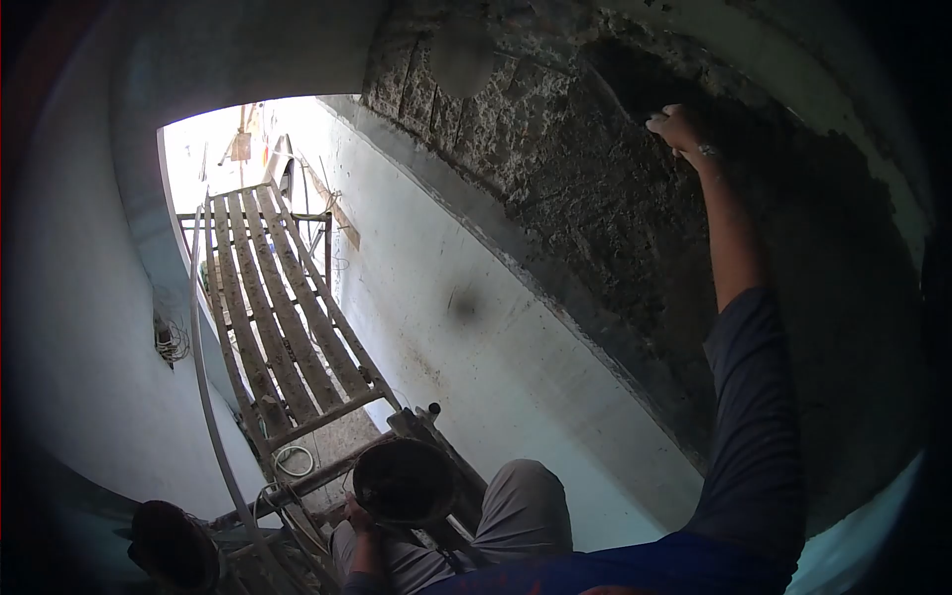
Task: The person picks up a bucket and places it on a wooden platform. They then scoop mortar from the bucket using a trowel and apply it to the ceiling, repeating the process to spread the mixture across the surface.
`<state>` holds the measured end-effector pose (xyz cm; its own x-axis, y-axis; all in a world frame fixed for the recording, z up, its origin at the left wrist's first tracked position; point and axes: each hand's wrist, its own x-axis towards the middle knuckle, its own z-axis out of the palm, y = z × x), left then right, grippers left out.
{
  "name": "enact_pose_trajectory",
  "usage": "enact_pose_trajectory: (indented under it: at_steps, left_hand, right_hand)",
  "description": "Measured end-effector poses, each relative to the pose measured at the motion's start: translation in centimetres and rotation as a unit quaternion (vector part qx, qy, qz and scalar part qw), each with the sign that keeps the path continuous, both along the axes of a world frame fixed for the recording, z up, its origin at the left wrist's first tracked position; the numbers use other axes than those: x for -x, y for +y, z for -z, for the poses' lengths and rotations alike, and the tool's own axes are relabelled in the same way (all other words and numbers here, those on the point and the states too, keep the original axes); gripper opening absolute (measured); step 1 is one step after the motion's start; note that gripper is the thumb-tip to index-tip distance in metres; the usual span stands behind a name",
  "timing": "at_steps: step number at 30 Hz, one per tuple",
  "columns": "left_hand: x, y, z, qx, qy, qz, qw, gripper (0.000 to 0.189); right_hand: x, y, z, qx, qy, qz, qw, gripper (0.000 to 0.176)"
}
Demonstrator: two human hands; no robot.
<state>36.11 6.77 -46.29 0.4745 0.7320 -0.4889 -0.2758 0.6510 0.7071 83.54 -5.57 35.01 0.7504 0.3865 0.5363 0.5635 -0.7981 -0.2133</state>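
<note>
High on the right, my right hand (678,132) is raised against a rough, dark mortar surface (565,149). Its fingers are closed, and a dark tool, hard to make out against the mortar, seems to be in them. Low in the view, my left hand (359,516) is beside a round dark pan (405,481) at my knee. The fingers of that hand are mostly hidden in shadow at the pan's edge. Smoother, darker mortar (823,248) lies to the right of my right forearm.
A slatted scaffold platform (283,307) stretches away to a bright opening. Near its close end are a metal frame and a coiled cord (294,460). A dark bucket (174,545) stands at the lower left. A long hose (206,397) hangs by the left wall, near loose wires (171,340).
</note>
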Motion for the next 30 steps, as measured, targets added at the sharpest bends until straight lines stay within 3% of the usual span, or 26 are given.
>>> enact_pose_trajectory:
  at_steps: [3,5,9,12,14,17,20,22,23,24,26,29,30]
  left_hand:
    - [-0.2,0.0,1.5,-0.016,0.049,-0.021,0.998,0.048]
    - [-0.4,-0.2,-0.8,-0.052,0.089,-0.040,0.994,0.047]
    - [-0.5,-0.3,-2.1,0.007,-0.017,-0.033,0.999,0.048]
    - [-0.3,-0.4,-2.5,-0.011,-0.022,-0.001,1.000,0.054]
    - [0.1,-0.4,-5.4,-0.054,-0.016,0.011,0.998,0.054]
    - [-0.8,-0.6,-4.5,-0.024,-0.022,-0.054,0.998,0.054]
    - [-0.7,-0.2,-2.0,-0.015,-0.010,-0.033,0.999,0.054]
    - [-0.4,-0.6,-3.5,-0.142,0.089,-0.024,0.986,0.054]
    - [-0.5,-0.6,-3.3,-0.144,0.086,-0.027,0.985,0.055]
    - [-0.6,-0.5,-3.2,-0.147,0.083,-0.031,0.985,0.055]
    - [-1.2,0.2,0.1,-0.030,-0.029,-0.051,0.998,0.055]
    - [-0.5,-0.6,-2.8,-0.164,0.159,-0.017,0.973,0.056]
    - [-0.7,-0.1,-0.2,-0.117,0.084,-0.022,0.989,0.057]
  right_hand:
    - [1.6,-2.0,-1.6,-0.017,0.009,0.012,1.000,0.059]
    - [1.8,-3.4,-2.6,-0.022,0.018,0.011,1.000,0.059]
    - [3.2,-5.0,-4.4,-0.014,-0.029,0.032,0.999,0.053]
    - [5.8,-5.5,-6.6,0.078,-0.048,0.122,0.988,0.054]
    - [9.8,-5.3,-7.8,0.166,-0.079,0.226,0.956,0.051]
    - [8.8,-8.0,-9.1,0.328,-0.299,0.245,0.862,0.048]
    - [10.6,-10.0,-8.4,0.258,-0.393,0.160,0.868,0.047]
    - [10.6,-11.4,-8.4,0.149,-0.363,0.060,0.918,0.044]
    - [10.6,-11.9,-8.4,0.092,-0.344,0.008,0.934,0.043]
    - [11.2,-12.1,-8.5,0.070,-0.258,-0.029,0.963,0.042]
    - [13.3,-11.9,-9.1,0.026,-0.078,-0.103,0.991,0.040]
    - [15.4,-11.4,-8.5,-0.024,-0.024,-0.186,0.982,0.039]
    - [15.1,-11.5,-8.1,-0.035,-0.011,-0.246,0.969,0.041]
